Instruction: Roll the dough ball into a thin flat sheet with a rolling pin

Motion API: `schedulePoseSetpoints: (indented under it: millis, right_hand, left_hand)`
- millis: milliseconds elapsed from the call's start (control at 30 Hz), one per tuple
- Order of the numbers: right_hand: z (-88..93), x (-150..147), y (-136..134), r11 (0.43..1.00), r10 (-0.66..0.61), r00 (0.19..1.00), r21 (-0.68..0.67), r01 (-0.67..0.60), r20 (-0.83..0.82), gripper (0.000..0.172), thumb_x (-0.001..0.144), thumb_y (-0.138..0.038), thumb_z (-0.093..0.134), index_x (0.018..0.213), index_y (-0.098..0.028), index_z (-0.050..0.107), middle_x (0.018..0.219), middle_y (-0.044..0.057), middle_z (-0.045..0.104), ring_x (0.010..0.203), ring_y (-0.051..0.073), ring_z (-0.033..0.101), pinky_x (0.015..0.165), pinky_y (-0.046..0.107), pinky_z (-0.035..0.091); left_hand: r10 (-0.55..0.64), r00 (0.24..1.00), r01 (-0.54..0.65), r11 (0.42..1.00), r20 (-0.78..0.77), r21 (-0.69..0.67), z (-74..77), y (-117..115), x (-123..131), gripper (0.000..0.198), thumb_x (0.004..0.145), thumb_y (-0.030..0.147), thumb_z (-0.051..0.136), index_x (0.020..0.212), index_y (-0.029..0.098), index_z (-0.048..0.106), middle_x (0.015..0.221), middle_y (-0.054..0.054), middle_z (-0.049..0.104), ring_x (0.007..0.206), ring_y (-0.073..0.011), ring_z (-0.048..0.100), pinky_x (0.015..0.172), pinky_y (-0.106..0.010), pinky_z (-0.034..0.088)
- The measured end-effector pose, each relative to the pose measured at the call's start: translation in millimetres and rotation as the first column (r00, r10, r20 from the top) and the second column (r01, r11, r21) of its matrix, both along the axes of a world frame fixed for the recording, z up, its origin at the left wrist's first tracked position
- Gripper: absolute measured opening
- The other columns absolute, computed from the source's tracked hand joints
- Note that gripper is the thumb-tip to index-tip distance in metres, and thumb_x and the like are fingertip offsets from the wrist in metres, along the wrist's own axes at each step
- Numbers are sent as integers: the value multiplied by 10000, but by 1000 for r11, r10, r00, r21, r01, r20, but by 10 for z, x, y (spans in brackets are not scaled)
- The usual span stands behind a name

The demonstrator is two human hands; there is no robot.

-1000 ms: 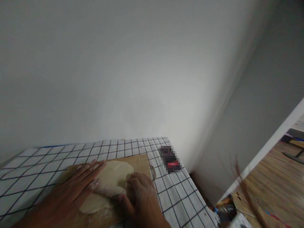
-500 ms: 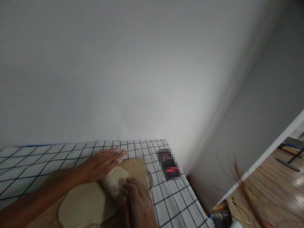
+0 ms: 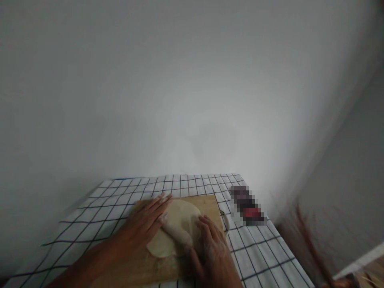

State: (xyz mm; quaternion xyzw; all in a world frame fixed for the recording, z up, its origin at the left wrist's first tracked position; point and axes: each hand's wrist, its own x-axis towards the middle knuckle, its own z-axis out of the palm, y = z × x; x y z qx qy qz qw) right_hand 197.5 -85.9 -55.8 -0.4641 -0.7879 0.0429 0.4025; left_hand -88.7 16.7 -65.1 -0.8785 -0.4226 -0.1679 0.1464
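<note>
Rolling pin (image 3: 177,233) drawn back across the dough (image 3: 184,209) on the board (image 3: 209,203), baring more far dough.
I see the left hand (image 3: 147,220) flat and open; whether the right hand (image 3: 213,247) grips, I can't tell.

No text, label, brand, number or sign can be read. The dark item (image 3: 253,213) with a red patch, set on the checked cloth (image 3: 258,256), is masked by coarse blocks, so that any print on it is made illegible.
</note>
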Motion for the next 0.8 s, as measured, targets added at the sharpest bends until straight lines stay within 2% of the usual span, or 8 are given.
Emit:
schedulePoseSetpoints:
  millis: [67,133,200,333,467,667,733,800]
  right_hand:
    - [-43,30,26,1000,-5,999,24,5,36,532,916,-289,590,1422,-205,446,1422,115,560,1351,301,499,1067,478,514]
    - [-99,74,67,999,-2,997,44,-2,75,531,927,-277,566,1437,-208,436,1443,110,541,1370,297,479,1069,474,513]
    - [-173,116,125,998,-1,996,64,-4,87,526,934,-256,539,1447,-214,429,1456,105,529,1375,294,475,1065,472,516]
    - [-338,136,232,994,-90,995,60,93,-37,453,972,-257,461,1424,-241,459,1439,89,545,1370,283,481,1057,468,518]
    - [-390,82,231,989,-144,983,26,148,-117,390,995,-301,438,1375,-262,520,1425,78,555,1353,282,498,1052,465,518]
    - [-241,71,148,996,-24,997,88,31,-79,366,984,-286,472,1340,-253,547,1430,80,554,1357,263,499,1058,430,520]
    - [-213,89,141,993,17,1000,117,-16,-7,413,956,-305,532,1365,-251,531,1431,83,558,1339,275,519,1041,433,535]
    - [-205,87,134,989,44,998,139,-51,54,484,926,-340,586,1392,-237,507,1431,96,560,1328,297,528,1024,453,546]
  left_hand:
    - [-8,1000,6,993,-23,-117,238,102,287,532,1039,341,281,1563,252,246,1575,-35,396,1465,-235,335,1195,-434,313]
    - [-49,998,35,964,-45,-262,474,247,641,498,1046,387,255,1526,286,344,1575,-19,396,1489,-272,276,1211,-521,247]
    - [-107,994,90,918,-23,-387,623,444,970,513,1051,400,188,1518,280,363,1586,-40,373,1504,-309,224,1205,-596,182]
    - [-220,975,176,864,-38,-472,595,834,1288,512,1043,454,233,1535,338,308,1586,3,371,1502,-296,232,1205,-558,208]
    - [-193,981,159,860,-20,-484,494,856,1173,529,1037,467,249,1553,352,244,1611,10,315,1508,-319,202,1200,-582,192]
    - [-43,999,48,916,21,-399,610,319,746,508,1050,380,213,1549,316,278,1591,-6,366,1500,-279,245,1212,-550,226]
    - [-23,999,32,944,33,-328,527,122,548,511,1047,325,236,1557,310,252,1604,16,341,1506,-236,232,1229,-483,244]
    - [-29,999,36,971,32,-237,343,-18,328,533,1040,283,237,1570,313,195,1633,24,266,1505,-211,234,1237,-440,254]
